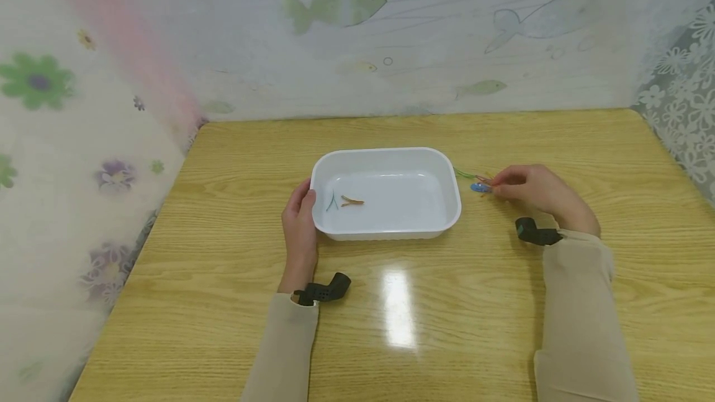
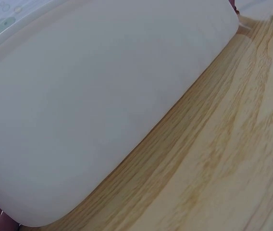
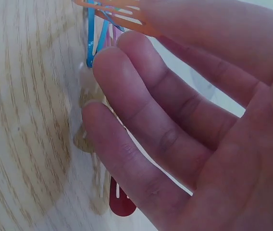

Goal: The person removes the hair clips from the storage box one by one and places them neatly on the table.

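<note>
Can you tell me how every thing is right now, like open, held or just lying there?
White box: upright, uncovered
Teal clip: lying in the box, legs apart
Orange-brown clip: lying in the box, legs apart
Orange clip: pinched
Blue clip: can't tell if it's held
Red clip: partly hidden
Left grip: holding the box's left end
Right grip: pinching the orange clip
</note>
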### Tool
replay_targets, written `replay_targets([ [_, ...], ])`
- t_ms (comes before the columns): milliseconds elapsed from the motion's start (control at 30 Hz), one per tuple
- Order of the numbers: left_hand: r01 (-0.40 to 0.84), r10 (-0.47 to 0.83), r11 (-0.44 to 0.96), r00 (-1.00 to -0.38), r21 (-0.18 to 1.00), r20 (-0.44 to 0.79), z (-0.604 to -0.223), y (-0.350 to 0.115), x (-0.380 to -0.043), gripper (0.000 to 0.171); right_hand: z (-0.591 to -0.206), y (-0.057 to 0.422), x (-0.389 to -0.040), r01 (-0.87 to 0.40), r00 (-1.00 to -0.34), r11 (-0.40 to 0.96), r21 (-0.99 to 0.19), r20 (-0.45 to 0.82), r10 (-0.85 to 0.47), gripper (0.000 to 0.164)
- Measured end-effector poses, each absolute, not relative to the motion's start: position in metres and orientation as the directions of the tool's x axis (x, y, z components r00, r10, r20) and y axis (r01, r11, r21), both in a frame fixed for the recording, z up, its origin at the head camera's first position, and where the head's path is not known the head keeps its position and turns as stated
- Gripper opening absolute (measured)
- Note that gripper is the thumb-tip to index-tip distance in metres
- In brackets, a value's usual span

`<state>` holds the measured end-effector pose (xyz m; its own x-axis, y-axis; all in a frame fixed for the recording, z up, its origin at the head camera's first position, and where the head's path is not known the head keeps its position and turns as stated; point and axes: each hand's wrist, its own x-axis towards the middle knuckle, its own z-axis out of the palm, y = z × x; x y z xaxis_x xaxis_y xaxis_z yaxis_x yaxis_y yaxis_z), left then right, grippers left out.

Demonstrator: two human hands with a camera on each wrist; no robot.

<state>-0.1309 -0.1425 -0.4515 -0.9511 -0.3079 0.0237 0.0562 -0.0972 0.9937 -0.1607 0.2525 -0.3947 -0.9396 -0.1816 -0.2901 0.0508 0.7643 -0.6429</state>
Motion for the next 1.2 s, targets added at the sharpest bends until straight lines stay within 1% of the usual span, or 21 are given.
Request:
replay_targets([
  [267, 0.055, -0.309, -0.096, -0.951, 0.994, 0.023, -0.451, -0.143, -0.131, 0.031, -0.392, 0.253, -0.16, 0.092, -0.939, 0.761, -0.642, -0.31, -0.148, 0.036],
  [500, 0.041, -0.311, -0.09, -0.95, 0.995, 0.011, -0.45, -0.142, -0.13, 0.032, -0.391, 0.254, -0.161, 0.066, -0.943, 0.783, -0.618, -0.295, -0.153, 0.043],
  [733, 0.036, -0.301, -0.097, -0.954, 0.995, 0.005, -0.45, -0.143, -0.13, 0.031, -0.385, 0.257, -0.157, 0.069, -0.951, 0.78, -0.622, -0.277, -0.136, 0.043],
  [900, 0.04, -0.298, -0.114, -0.955, 0.993, 0.004, -0.45, -0.142, -0.131, 0.031, -0.381, 0.256, -0.158, 0.082, -0.957, 0.777, -0.624, -0.266, -0.113, 0.052],
  [1200, 0.042, -0.309, -0.101, -0.951, 0.994, 0.009, -0.45, -0.143, -0.131, 0.031, -0.376, 0.244, -0.16, 0.048, -0.982, 0.762, -0.646, -0.17, -0.082, 0.054],
])
